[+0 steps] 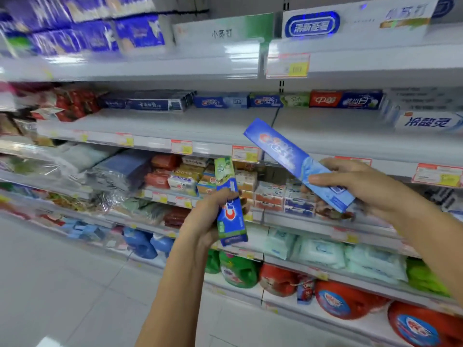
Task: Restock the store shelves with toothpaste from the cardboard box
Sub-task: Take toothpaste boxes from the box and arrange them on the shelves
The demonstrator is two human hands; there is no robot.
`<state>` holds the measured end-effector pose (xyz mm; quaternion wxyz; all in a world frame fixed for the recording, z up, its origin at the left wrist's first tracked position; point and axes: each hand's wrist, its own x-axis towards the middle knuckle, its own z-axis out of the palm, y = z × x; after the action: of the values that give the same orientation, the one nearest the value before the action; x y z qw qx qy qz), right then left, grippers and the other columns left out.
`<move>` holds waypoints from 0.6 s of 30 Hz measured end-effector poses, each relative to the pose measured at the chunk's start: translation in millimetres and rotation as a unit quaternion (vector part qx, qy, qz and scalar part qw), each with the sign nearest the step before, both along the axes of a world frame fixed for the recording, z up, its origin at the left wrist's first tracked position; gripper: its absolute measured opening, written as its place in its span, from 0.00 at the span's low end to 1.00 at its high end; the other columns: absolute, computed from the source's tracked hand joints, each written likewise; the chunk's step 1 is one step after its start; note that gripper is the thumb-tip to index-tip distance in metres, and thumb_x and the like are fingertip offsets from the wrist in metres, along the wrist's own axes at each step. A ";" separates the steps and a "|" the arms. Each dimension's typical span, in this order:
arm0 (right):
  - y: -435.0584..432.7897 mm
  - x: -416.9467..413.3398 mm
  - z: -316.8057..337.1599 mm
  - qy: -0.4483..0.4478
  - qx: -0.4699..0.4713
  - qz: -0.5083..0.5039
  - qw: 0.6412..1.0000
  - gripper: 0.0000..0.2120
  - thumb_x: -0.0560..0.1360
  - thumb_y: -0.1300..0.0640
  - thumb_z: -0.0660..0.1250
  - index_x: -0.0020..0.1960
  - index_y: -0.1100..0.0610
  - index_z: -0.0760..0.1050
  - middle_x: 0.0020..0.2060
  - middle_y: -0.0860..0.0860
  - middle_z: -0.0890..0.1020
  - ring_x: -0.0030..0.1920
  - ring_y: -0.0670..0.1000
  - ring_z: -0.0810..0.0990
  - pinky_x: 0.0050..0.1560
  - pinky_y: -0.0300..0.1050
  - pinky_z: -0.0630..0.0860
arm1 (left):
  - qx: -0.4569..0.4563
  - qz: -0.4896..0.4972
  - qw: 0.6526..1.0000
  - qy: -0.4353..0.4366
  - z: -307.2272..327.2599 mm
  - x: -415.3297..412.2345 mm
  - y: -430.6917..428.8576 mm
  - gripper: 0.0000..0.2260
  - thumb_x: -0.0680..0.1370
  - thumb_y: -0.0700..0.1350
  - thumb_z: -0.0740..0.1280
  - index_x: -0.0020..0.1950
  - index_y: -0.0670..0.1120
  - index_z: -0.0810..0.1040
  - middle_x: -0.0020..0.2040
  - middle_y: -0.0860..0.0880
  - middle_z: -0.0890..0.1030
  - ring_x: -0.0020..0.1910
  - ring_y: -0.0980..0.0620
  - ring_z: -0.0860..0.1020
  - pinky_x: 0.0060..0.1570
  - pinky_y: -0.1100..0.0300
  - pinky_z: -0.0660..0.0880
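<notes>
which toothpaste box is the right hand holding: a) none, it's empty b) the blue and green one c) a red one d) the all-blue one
d: the right hand grips the lower end of the all-blue box, tilted up toward the shelf, while the left hand holds the blue and green box.

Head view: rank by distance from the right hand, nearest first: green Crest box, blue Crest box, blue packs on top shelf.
1. Blue Crest box: gripped in the right hand.
2. Green Crest box: to its left, held in the left hand.
3. Blue packs: top shelf, far left.
</notes>
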<state>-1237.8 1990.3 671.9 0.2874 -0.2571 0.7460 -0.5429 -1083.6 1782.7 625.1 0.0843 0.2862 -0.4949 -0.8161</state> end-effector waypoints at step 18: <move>-134.9 -138.2 18.8 0.159 0.223 -0.143 0.951 0.29 0.68 0.49 0.76 0.64 0.59 0.73 0.57 0.55 0.77 0.51 0.53 0.75 0.51 0.44 0.70 | -0.622 -0.091 0.774 -0.079 100.1 -110.3 -187.2 0.21 0.75 0.46 0.71 0.67 0.54 0.74 0.48 0.49 0.80 0.35 0.53 0.75 0.34 0.58 0.72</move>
<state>-1376.0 1855.4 690.7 0.1343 -0.1600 0.9132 -0.3500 -1193.9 1595.5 725.1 0.1299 0.1885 -0.9231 -0.3090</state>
